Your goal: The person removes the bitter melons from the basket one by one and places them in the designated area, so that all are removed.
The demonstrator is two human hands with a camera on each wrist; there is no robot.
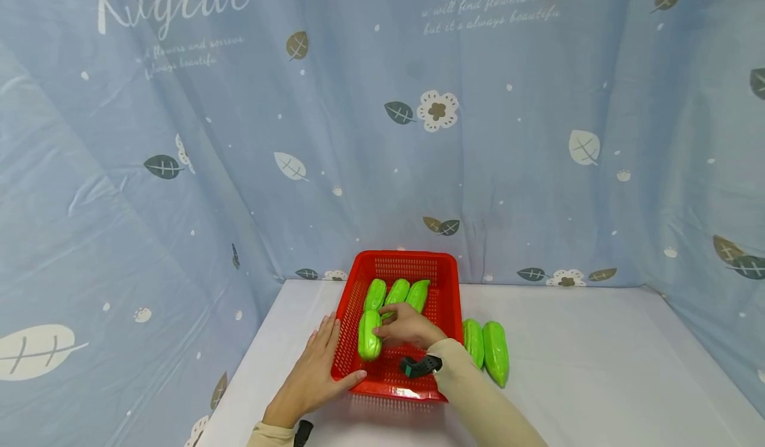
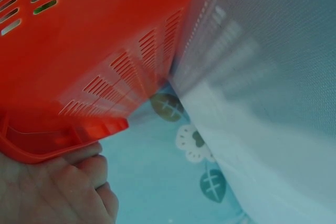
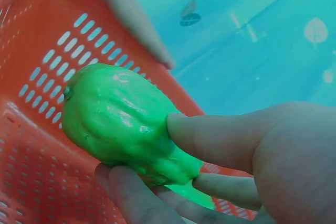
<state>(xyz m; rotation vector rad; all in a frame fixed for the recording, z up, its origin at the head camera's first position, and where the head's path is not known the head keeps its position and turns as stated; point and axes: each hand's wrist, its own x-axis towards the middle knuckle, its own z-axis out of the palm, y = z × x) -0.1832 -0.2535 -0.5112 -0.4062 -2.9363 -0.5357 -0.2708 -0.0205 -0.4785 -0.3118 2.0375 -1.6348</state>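
Note:
A glossy green gourd [image 1: 370,337] is pinched between the thumb and fingers of my right hand [image 1: 409,326], inside the red plastic basket [image 1: 459,307]. In the right wrist view the thumb presses one side of this ridged gourd [image 3: 118,114], with fingers beneath it. Three more green gourds [image 1: 375,294] lie side by side toward the basket's back. My left hand [image 1: 311,375] rests at the front left corner, its fingers straight along the left rim and its thumb on the front rim. The left wrist view shows the basket's slotted outer wall [image 2: 94,51] above that hand.
Two further green gourds [image 1: 495,354] lie on the white table [image 1: 592,354], just right of the basket and partly behind my right forearm. A blue patterned curtain [image 1: 508,168] hangs along the table's back and left side.

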